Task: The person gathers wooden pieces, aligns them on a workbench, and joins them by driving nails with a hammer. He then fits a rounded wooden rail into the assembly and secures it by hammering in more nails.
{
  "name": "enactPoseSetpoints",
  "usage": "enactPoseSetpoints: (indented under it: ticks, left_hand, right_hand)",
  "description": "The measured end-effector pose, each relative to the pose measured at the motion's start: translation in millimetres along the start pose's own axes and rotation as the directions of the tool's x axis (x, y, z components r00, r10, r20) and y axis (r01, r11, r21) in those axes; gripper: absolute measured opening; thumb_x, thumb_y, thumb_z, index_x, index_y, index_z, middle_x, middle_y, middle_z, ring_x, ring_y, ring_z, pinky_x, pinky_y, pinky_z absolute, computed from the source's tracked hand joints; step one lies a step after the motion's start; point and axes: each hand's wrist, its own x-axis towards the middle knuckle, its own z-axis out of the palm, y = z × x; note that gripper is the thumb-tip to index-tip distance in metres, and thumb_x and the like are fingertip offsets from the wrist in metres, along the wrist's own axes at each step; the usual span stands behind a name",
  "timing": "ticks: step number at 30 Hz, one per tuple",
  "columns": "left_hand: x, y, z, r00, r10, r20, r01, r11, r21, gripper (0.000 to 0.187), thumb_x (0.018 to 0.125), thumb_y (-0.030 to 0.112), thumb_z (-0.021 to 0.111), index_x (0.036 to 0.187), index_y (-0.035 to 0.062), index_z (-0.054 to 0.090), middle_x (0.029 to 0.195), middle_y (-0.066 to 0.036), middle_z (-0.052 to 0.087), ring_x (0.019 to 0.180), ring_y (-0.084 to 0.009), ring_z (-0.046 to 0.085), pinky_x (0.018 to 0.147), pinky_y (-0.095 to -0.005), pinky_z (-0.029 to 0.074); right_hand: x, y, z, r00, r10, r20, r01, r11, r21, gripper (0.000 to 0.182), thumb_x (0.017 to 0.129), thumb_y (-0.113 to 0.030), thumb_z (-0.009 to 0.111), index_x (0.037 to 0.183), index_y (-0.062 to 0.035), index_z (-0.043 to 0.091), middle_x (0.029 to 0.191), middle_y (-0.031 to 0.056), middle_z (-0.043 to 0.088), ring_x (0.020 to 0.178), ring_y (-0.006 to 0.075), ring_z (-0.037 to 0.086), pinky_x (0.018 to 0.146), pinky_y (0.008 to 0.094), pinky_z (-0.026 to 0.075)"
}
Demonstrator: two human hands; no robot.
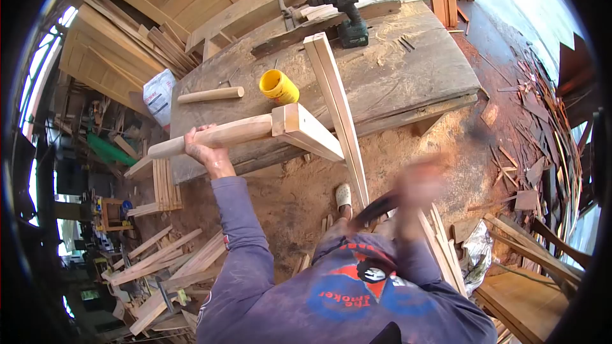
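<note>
My left hand (205, 146) is wrapped around a rounded wooden post (239, 132) with a square block at its far end, held over the front edge of the workbench (414, 64). The block meets a pale tapered wooden piece (315, 137), whose tip reaches two long wooden strips (336, 102). These strips slope from the bench top down toward my feet. My right hand (421, 181) is smeared by motion in front of my body, right of the strips. A dark elongated shape (376, 207) shows beside it; I cannot tell whether the hand holds it.
On the bench are a yellow cup (279, 86), a short wooden rod (210, 95), a cordless drill (347, 13) and sawdust. A white bag (159, 97) stands at its left end. Lumber (156, 255) lies at lower left, and boards (535, 299) and scraps lie at right.
</note>
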Motion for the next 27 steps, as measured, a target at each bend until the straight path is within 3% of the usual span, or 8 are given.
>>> enactPoseSetpoints:
  ticks: [1,2,5,7,13,17,19,27]
  left_hand:
    - [1,-2,-1,1.0,0.026,-0.002,-0.026,1.0,0.001,0.016,0.076,0.021,0.057,0.071,0.0091,0.047,0.066,-0.005,0.05,0.063,-0.0221,0.051,0.067,-0.0384,0.047]
    - [1,-2,-3,0.999,0.041,-0.007,-0.041,0.999,0.009,0.016,0.076,0.021,0.057,0.071,0.0093,0.046,0.066,-0.005,0.049,0.063,-0.0217,0.051,0.067,-0.0381,0.047]
    - [-9,5,-14,0.958,0.032,0.286,-0.017,0.998,-0.055,0.017,0.077,0.021,0.056,0.07,0.0096,0.046,0.065,-0.004,0.049,0.062,-0.0212,0.05,0.066,-0.0376,0.047]
    - [-22,1,2,0.996,0.071,0.059,-0.07,0.997,-0.019,0.016,0.078,0.019,0.056,0.071,0.0091,0.046,0.066,-0.004,0.049,0.061,-0.0199,0.049,0.066,-0.0361,0.046]
    - [-25,-5,-2,1.0,0.005,0.029,0.002,0.975,-0.222,0.017,0.081,0.018,0.062,0.076,0.0084,0.048,0.07,-0.004,0.051,0.066,-0.0199,0.05,0.069,-0.0365,0.046]
    - [-18,-16,-17,0.886,0.067,0.458,0.28,0.71,-0.646,0.023,0.085,0.022,0.066,0.099,0.0074,0.055,0.081,-0.004,0.053,0.076,-0.0168,0.051,0.077,-0.0356,0.044]
    - [-9,-22,-15,0.906,0.085,0.415,0.24,0.704,-0.669,0.021,0.084,0.019,0.065,0.099,0.0077,0.056,0.081,-0.003,0.053,0.076,-0.0162,0.052,0.077,-0.0353,0.043]
    - [-11,-22,-4,0.972,0.002,0.234,0.136,0.809,-0.572,0.017,0.076,0.017,0.062,0.089,0.0074,0.055,0.073,-0.001,0.049,0.067,-0.0159,0.048,0.072,-0.0354,0.042]
  right_hand:
    - [-40,-8,25,0.895,0.189,0.404,-0.232,0.971,0.059,0.003,0.091,-0.006,0.048,0.092,-0.0045,0.045,0.062,0.0008,0.046,0.05,0.009,0.048,0.042,0.0249,0.041]
    - [-59,-15,37,0.499,0.374,0.782,-0.488,0.867,-0.103,0.008,0.09,-0.006,0.049,0.097,-0.0035,0.045,0.063,0.0014,0.047,0.051,0.0098,0.049,0.043,0.0255,0.042]
    - [-49,-16,28,0.428,0.354,0.832,-0.488,0.865,-0.117,0.027,0.084,-0.003,0.053,0.11,-0.0008,0.046,0.068,0.0031,0.051,0.055,0.0122,0.054,0.047,0.0271,0.045]
    - [-37,-20,28,0.201,0.58,0.79,-0.762,0.599,-0.246,0.027,0.083,-0.001,0.053,0.109,-0.001,0.046,0.064,0.0025,0.051,0.049,0.0121,0.053,0.043,0.0271,0.044]
    - [-29,-27,23,0.219,0.625,0.749,-0.736,0.61,-0.293,0.02,0.085,-0.001,0.059,0.089,-0.0085,0.042,0.054,-0.0006,0.045,0.037,0.0097,0.042,0.033,0.0271,0.035]
    - [-25,-22,2,0.199,0.718,0.667,-0.711,0.574,-0.406,0.017,0.085,-0.002,0.06,0.09,-0.008,0.044,0.054,-0.0009,0.044,0.037,0.009,0.041,0.034,0.0263,0.035]
    - [-15,-30,-3,0.263,0.738,0.621,-0.646,0.613,-0.455,0.015,0.086,-0.003,0.059,0.09,-0.0073,0.045,0.054,-0.001,0.044,0.037,0.0092,0.041,0.034,0.0258,0.035]
    - [78,-94,50,0.518,0.254,0.817,-0.072,0.964,-0.254,0.016,0.095,-0.009,0.056,0.108,-0.0028,0.05,0.067,-0.0001,0.05,0.048,0.0036,0.044,0.04,0.0201,0.034]
